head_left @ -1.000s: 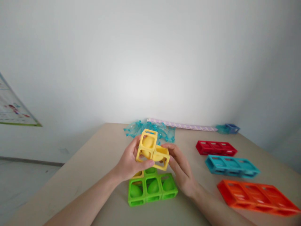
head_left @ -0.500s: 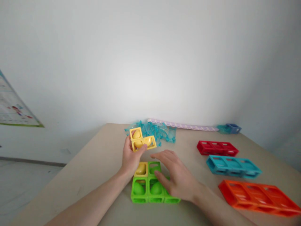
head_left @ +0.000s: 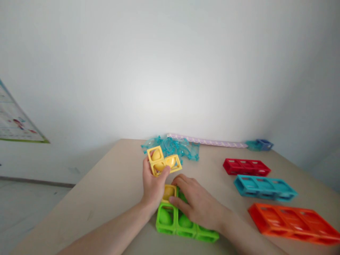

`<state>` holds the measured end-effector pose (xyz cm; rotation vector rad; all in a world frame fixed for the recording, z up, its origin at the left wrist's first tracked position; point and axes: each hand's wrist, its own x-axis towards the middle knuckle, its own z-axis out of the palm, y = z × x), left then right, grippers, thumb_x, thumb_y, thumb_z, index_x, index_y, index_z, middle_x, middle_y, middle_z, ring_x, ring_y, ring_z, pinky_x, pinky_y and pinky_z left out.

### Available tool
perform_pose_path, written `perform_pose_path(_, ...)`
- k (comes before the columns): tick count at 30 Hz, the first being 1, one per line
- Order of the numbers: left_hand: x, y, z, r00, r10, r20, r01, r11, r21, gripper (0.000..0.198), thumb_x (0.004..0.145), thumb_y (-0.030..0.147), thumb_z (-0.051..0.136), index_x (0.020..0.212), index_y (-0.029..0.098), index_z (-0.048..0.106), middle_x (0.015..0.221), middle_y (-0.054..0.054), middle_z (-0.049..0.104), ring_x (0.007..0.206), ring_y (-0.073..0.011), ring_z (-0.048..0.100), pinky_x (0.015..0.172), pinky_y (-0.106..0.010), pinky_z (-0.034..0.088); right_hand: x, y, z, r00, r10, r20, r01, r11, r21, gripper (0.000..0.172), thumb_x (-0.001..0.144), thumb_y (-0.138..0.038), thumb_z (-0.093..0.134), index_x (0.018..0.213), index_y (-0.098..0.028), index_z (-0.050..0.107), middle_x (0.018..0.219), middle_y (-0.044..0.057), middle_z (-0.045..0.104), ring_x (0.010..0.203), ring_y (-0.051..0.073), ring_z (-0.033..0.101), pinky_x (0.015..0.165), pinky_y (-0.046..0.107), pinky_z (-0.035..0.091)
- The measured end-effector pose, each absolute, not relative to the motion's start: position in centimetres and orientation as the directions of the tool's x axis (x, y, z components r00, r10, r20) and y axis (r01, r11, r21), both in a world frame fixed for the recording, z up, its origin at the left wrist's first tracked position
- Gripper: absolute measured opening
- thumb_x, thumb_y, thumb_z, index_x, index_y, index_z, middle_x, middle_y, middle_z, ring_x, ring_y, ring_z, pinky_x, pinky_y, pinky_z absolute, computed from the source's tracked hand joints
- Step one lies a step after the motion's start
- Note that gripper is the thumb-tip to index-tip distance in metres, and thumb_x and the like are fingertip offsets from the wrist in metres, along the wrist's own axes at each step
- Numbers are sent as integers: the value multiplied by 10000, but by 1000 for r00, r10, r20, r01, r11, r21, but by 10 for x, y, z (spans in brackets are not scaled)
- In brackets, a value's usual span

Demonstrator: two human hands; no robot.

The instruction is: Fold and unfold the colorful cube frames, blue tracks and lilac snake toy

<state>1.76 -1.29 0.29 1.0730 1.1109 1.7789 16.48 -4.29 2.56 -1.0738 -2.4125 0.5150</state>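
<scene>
My left hand holds up an L-shaped yellow block piece, made of open cube frames with rounded balls inside. Its thumb presses on the near side. Below it, on the table, lies a green block piece of several open cubes, turned slightly askew. A yellow cube sits against its back left part. My right hand is closed over the back of the green piece, fingers on the far side and thumb on the near side, close to the yellow cube. The hand hides part of the green piece.
On the right of the table lie three-cell bars in red, teal and orange. Along the back wall are translucent blue pieces, a long patterned purple strip and a small blue box.
My right hand has closed on the green piece, which has shifted right and turned slightly with the yellow cube. My left hand has moved a little right and down with the yellow piece.
</scene>
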Motion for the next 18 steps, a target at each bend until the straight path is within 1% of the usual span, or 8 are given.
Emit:
perform_pose_path(2, 19, -15, 4, -358, 901, 245, -185, -326, 927, 559, 739, 238, 705, 1227, 247, 432, 1151, -42, 597, 982, -174, 621, 844, -272, 497, 165, -43, 27, -600, 750, 277, 562, 642, -521, 120, 892, -275, 556, 975, -208, 501, 977, 59, 591, 896, 213, 561, 805, 356, 464)
perform_pose_path(5, 18, -16, 5, -354, 905, 236, -215, -325, 921, 597, 740, 240, 708, 1255, 261, 406, 1156, -40, 598, 973, -170, 626, 836, -268, 502, 165, -44, 28, -607, 727, 320, 527, 671, -522, 114, 883, -224, 557, 965, -218, 478, 971, 48, 581, 894, 206, 553, 811, 355, 466)
perform_pose_path(9, 11, -10, 5, -341, 908, 246, -256, -341, 905, 595, 728, 244, 721, 1246, 267, 428, 1120, -27, 610, 938, -167, 630, 817, -271, 515, 167, -44, 24, -568, 710, 416, 489, 698, -523, 167, 851, -237, 623, 924, -226, 473, 1014, 52, 570, 960, 216, 540, 847, 365, 465)
perform_pose_path(14, 7, -6, 7, -184, 968, 172, -421, -236, 876, 580, 755, 271, 696, 1268, 271, 426, 1100, -36, 624, 891, -189, 650, 763, -312, 545, 173, -42, 15, -431, 675, 598, 380, 737, -559, 213, 841, -271, 660, 940, -240, 475, 1119, 54, 557, 1065, 204, 540, 900, 334, 459)
perform_pose_path(16, 9, -9, 10, -139, 979, 153, -451, -200, 870, 577, 760, 259, 687, 1272, 269, 422, 1076, -36, 633, 858, -186, 656, 733, -303, 549, 175, -42, 13, -394, 662, 638, 369, 750, -550, 218, 840, -270, 665, 949, -243, 479, 1140, 56, 548, 1092, 204, 535, 917, 330, 453)
perform_pose_path(18, 10, -13, 11, -110, 982, 151, -447, -185, 875, 577, 763, 252, 687, 1275, 266, 421, 1064, -36, 640, 853, -181, 658, 723, -285, 546, 175, -42, 13, -402, 642, 653, 372, 766, -524, 225, 837, -269, 671, 958, -244, 483, 1132, 63, 547, 1081, 206, 541, 909, 329, 459)
